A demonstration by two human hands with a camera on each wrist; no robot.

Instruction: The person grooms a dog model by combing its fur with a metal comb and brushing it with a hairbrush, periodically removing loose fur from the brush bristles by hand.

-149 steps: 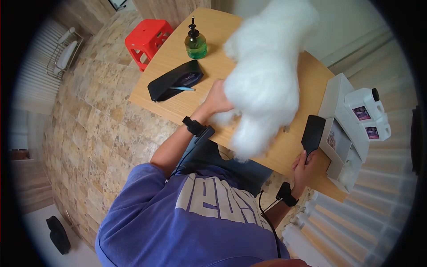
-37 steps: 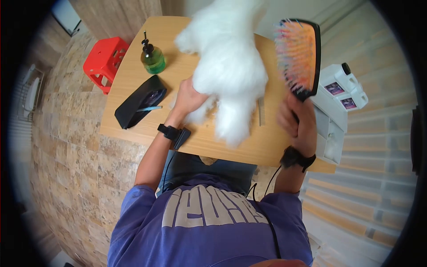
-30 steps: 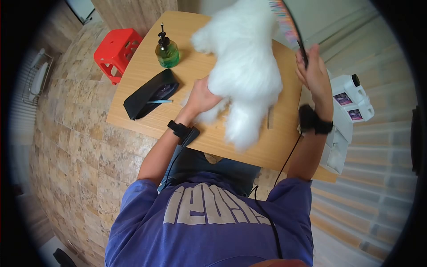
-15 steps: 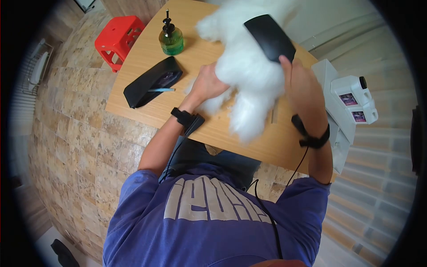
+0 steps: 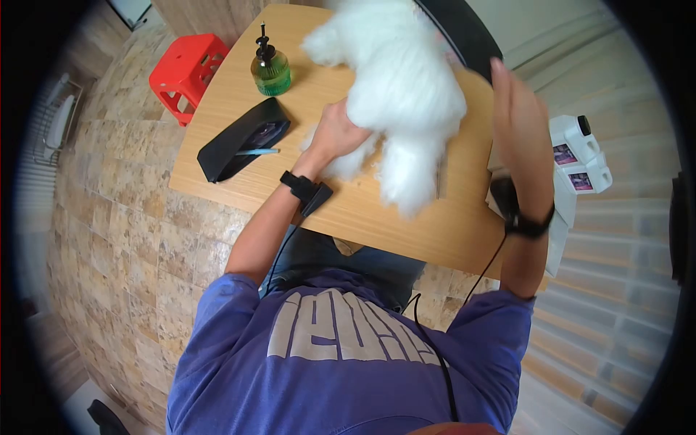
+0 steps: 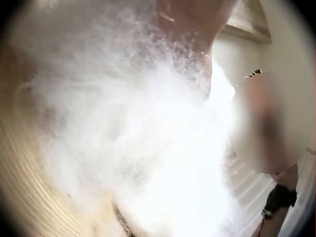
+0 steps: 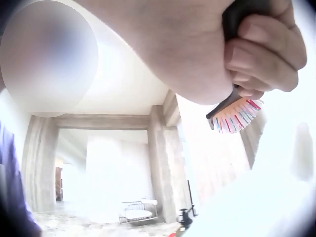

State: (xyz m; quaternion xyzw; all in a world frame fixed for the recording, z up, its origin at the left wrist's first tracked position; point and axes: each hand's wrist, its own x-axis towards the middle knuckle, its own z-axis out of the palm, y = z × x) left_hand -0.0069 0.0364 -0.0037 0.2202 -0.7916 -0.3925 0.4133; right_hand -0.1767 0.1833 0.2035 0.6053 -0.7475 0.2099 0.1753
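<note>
A fluffy white dog-shaped body (image 5: 406,94) stands on the wooden table (image 5: 348,217), its head cut off by the top of the head view. At its hindquarters my left hand (image 5: 338,132) holds on, with the fingertips buried in the fur; the left wrist view shows fur (image 6: 138,113) filling most of the picture. My right hand (image 5: 523,138) grips the black handle of a paddle hairbrush (image 5: 467,36), fingers curled round it in the right wrist view. The brush, tilted on edge with coloured bristles (image 7: 237,118) toward the fur, is at the body's right flank.
On the table's left are a pump bottle (image 5: 272,75) of green liquid and an open black case (image 5: 246,138) with a light blue stick (image 5: 257,151). A thin metal strip (image 5: 441,174) lies right. White jugs (image 5: 580,152) stand at the far right, a red stool (image 5: 187,69) beyond the table.
My right hand has lifted the brush from low beside the white box. Half a second ago its black back lay over the fur; now it is tilted further right and away. The left hand stays put.
</note>
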